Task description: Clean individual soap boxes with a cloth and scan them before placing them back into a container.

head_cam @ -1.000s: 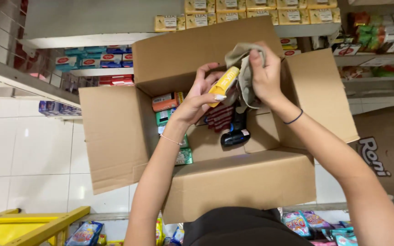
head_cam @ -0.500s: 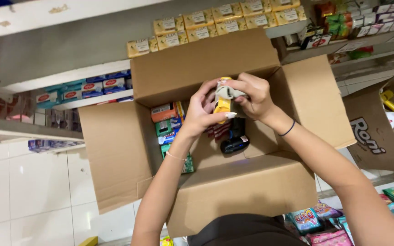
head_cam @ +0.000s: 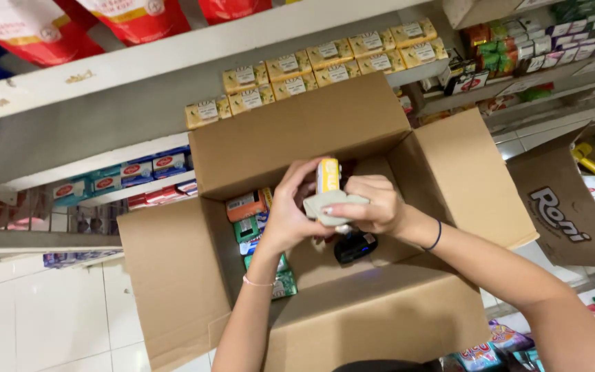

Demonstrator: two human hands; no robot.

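The near flap of the open cardboard box (head_cam: 380,324) fills the bottom of the view; above it both forearms reach in, and compared with a second ago the hands have come down from the box's upper edge to sit low over its middle, drawn closer together; the left hand (head_cam: 289,213) is curled around the small yellow bottle (head_cam: 328,175), upright now rather than tilted; the right hand (head_cam: 373,205) is closed on the grey-green cloth (head_cam: 332,207), now bunched tight against the bottle's lower part instead of hanging loose, so the wiping looks well under way; below lie a dark item (head_cam: 355,246) and green and orange packets (head_cam: 253,220); beyond, shelves carry yellow boxes (head_cam: 311,65).
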